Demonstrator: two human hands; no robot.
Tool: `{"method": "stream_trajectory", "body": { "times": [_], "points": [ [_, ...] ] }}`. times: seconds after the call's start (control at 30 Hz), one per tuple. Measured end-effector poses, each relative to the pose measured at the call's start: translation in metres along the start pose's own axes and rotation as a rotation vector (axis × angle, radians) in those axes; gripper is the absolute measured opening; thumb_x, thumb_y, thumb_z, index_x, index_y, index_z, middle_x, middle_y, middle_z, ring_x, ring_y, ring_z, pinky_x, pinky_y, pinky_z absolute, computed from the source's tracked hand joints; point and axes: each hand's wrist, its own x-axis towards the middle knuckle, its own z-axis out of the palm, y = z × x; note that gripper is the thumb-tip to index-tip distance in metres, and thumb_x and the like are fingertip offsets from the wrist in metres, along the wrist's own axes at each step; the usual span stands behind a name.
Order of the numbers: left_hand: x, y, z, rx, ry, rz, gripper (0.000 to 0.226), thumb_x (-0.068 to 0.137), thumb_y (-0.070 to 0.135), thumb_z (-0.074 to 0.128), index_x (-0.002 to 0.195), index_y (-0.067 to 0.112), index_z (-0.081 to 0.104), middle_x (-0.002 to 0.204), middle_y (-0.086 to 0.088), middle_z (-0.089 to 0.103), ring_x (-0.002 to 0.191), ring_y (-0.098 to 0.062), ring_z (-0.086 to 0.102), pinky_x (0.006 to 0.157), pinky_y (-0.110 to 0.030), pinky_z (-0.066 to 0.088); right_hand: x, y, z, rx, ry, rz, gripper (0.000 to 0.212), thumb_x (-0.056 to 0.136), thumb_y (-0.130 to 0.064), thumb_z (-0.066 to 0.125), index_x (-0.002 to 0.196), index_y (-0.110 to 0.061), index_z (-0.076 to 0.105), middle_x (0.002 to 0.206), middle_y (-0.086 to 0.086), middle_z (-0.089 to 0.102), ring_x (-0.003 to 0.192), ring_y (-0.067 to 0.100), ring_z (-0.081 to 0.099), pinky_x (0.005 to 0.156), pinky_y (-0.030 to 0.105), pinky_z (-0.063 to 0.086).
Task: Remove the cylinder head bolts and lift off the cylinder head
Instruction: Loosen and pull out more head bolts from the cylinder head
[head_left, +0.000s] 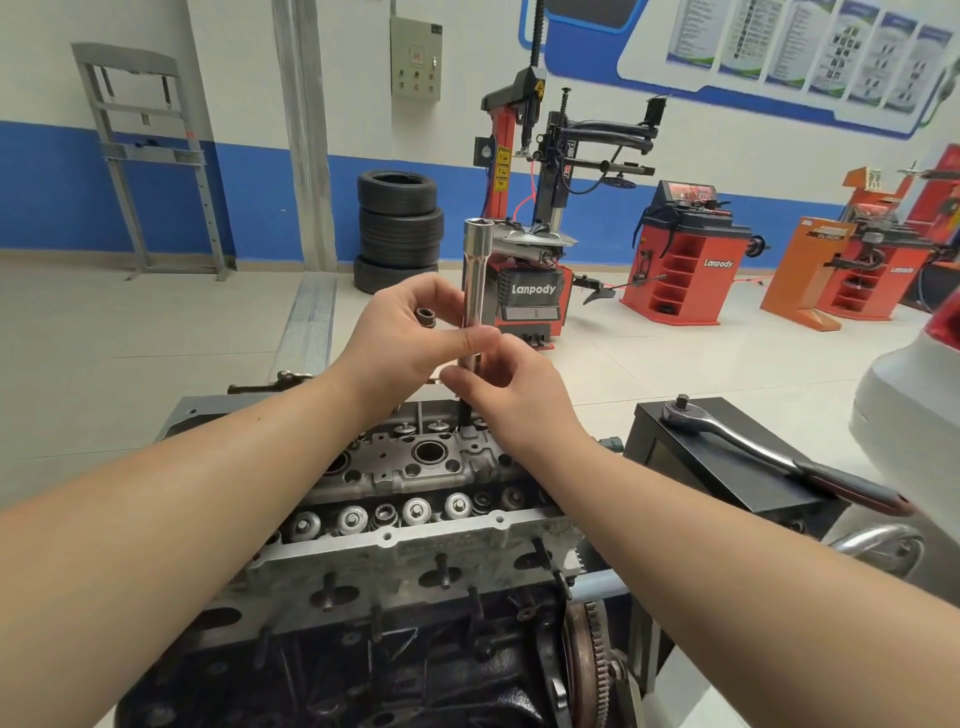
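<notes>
The aluminium cylinder head (415, 525) sits on the dark engine block (363, 670) right below me, valve springs and open bores showing. Over its far side my left hand (410, 338) pinches a long chrome socket extension (477, 270) held upright, and a small dark socket (427, 317) lies inside the same palm. My right hand (511, 395) pinches the lower end of that extension, where a thin dark shaft (464, 415) drops down to the head. What the shaft's tip meets is hidden by my fingers.
A ratchet wrench (769, 452) lies on a black box (727, 467) to the right of the engine. A flywheel ring gear (592, 670) shows at the block's right end. Farther off stand stacked tyres (399, 228), a tyre changer (535, 249) and red wheel balancers (685, 260).
</notes>
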Motion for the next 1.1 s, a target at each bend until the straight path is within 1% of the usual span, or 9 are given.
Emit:
{"method": "stream_trajectory", "body": {
  "times": [0.17,0.27,0.37,0.5,0.63,0.77,0.83,0.97,1.1],
  "points": [
    [-0.0028,0.0002,0.0004,-0.199,-0.136,-0.046,0.017,0.091,0.016,0.079,0.105,0.025,0.083,0.099,-0.008,0.080,0.042,-0.002,0.046,0.041,-0.015,0.035,-0.0004,-0.0018,-0.0015,0.082,-0.057,-0.024,0.021,0.102,-0.026,0.064,0.083,-0.018,0.068,0.068,-0.007,0.064,0.068,0.013,0.057,0.072,0.043,0.050],
    [-0.0002,-0.0015,0.0013,-0.081,-0.041,0.018,0.019,0.083,0.016,0.088,0.100,0.022,0.081,0.096,-0.001,0.080,0.070,0.000,0.068,0.063,-0.014,0.052,-0.0013,-0.0028,-0.0002,0.043,-0.086,-0.022,0.021,0.094,-0.041,0.070,0.088,-0.021,0.065,0.073,-0.008,0.064,0.069,0.011,0.058,0.068,0.035,0.050],
    [0.0016,-0.0063,0.0007,-0.026,-0.016,0.031,0.022,0.076,0.022,0.094,0.093,0.028,0.080,0.090,0.008,0.076,0.080,0.000,0.065,0.072,-0.013,0.050,-0.0004,-0.0019,0.0010,-0.042,-0.007,0.028,0.036,0.085,-0.049,0.081,0.090,-0.021,0.059,0.072,-0.012,0.056,0.065,0.008,0.052,0.064,0.029,0.044],
    [0.0017,-0.0062,-0.0011,-0.186,-0.139,-0.066,0.014,0.088,0.026,0.081,0.102,0.025,0.081,0.097,-0.003,0.078,0.043,-0.005,0.043,0.042,-0.021,0.032,-0.0006,-0.0016,-0.0006,0.005,-0.003,0.025,0.025,0.091,-0.037,0.079,0.079,-0.027,0.060,0.065,-0.015,0.057,0.060,0.001,0.050,0.066,0.028,0.041],
    [0.0024,-0.0073,-0.0053,-0.170,-0.140,-0.080,0.012,0.094,0.021,0.077,0.105,0.021,0.081,0.102,-0.012,0.079,0.041,-0.007,0.038,0.039,-0.021,0.031,-0.0011,-0.0050,-0.0022,0.030,-0.070,-0.030,0.012,0.099,-0.030,0.067,0.093,-0.021,0.071,0.078,-0.004,0.070,0.074,0.012,0.062,0.074,0.039,0.051],
    [0.0028,-0.0073,-0.0028,-0.054,-0.054,-0.016,0.020,0.081,0.023,0.090,0.096,0.018,0.078,0.091,0.006,0.076,0.069,0.000,0.063,0.058,-0.014,0.048,-0.0006,-0.0014,0.0004,-0.004,-0.003,0.048,0.029,0.085,-0.047,0.081,0.081,-0.030,0.057,0.070,-0.017,0.060,0.063,-0.001,0.055,0.065,0.024,0.043],
    [0.0022,-0.0058,-0.0016,-0.087,-0.067,-0.013,0.018,0.082,0.021,0.089,0.097,0.018,0.079,0.089,0.004,0.075,0.061,0.001,0.060,0.053,-0.012,0.045,0.0003,-0.0002,0.0005,-0.027,0.022,0.052,0.030,0.086,-0.044,0.082,0.079,-0.029,0.057,0.067,-0.018,0.059,0.061,-0.003,0.053,0.062,0.022,0.040],
    [0.0008,-0.0054,-0.0052,-0.189,-0.189,-0.098,0.017,0.097,0.021,0.074,0.112,0.016,0.080,0.057,0.007,0.059,0.039,-0.010,0.027,0.039,-0.023,0.023,0.0002,-0.0031,-0.0018,0.050,-0.074,-0.024,0.015,0.098,-0.026,0.068,0.088,-0.015,0.071,0.078,0.010,0.068,0.071,0.009,0.055,0.074,0.046,0.050],
    [0.0001,-0.0012,-0.0038,-0.124,-0.124,-0.080,0.016,0.091,0.020,0.081,0.106,0.015,0.079,0.094,0.002,0.080,0.046,-0.007,0.049,0.043,-0.021,0.038,0.0000,-0.0036,-0.0004,0.066,-0.080,0.003,0.019,0.090,-0.043,0.071,0.083,-0.026,0.064,0.071,-0.014,0.060,0.066,0.006,0.054,0.067,0.037,0.048]
  ]
}}
